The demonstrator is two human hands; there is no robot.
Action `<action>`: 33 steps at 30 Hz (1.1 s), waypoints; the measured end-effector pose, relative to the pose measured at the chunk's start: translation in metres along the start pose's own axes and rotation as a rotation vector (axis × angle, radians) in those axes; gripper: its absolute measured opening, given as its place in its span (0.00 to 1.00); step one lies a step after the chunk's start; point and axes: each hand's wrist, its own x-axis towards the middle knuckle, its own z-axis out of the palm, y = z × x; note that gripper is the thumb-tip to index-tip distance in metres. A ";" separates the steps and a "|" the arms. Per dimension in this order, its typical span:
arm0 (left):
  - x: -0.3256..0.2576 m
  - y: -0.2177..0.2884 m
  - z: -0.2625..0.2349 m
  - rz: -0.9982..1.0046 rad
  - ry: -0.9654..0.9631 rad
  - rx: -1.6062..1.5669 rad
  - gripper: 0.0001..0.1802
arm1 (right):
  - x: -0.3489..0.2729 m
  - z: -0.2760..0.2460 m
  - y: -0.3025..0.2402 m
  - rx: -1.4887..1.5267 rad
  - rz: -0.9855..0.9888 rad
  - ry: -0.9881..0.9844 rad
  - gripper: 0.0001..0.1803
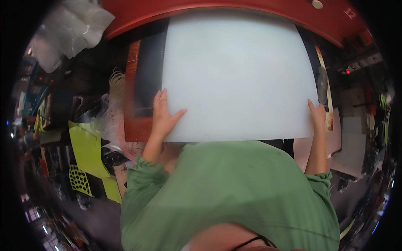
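A large white board (238, 79) lies flat before me on a dark bed with a red-brown frame (130, 83). My left hand (163, 117) rests at its left edge, the fingers stretched out along the edge and the thumb spread over the white surface. On the opposite side my right hand (317, 115) grips the right edge near the front corner, with the thumb on the near face and the other fingers bent and partly hidden. The board's front edge lies close against my green top.
A red machine beam (234, 7) runs across the far side. Clear plastic sheeting (75, 31) hangs at the far left. Yellow-green sheets (88, 146) and a punched piece (79, 180) lie at the left. Grey sheets (349, 146) stand at the right, below a red indicator light (347, 72).
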 end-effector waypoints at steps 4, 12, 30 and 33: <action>0.006 0.013 0.000 -0.193 -0.026 -0.013 0.57 | 0.013 0.004 0.010 0.022 0.006 -0.012 0.45; 0.016 0.016 0.003 -0.318 -0.026 -0.070 0.57 | 0.035 0.003 0.038 0.250 0.164 -0.296 0.52; 0.024 -0.001 0.005 -0.379 0.015 -0.079 0.33 | 0.027 0.009 0.035 0.185 0.028 -0.225 0.40; 0.038 -0.015 -0.001 -0.424 -0.058 -0.133 0.28 | 0.019 0.000 0.049 0.236 0.004 -0.145 0.33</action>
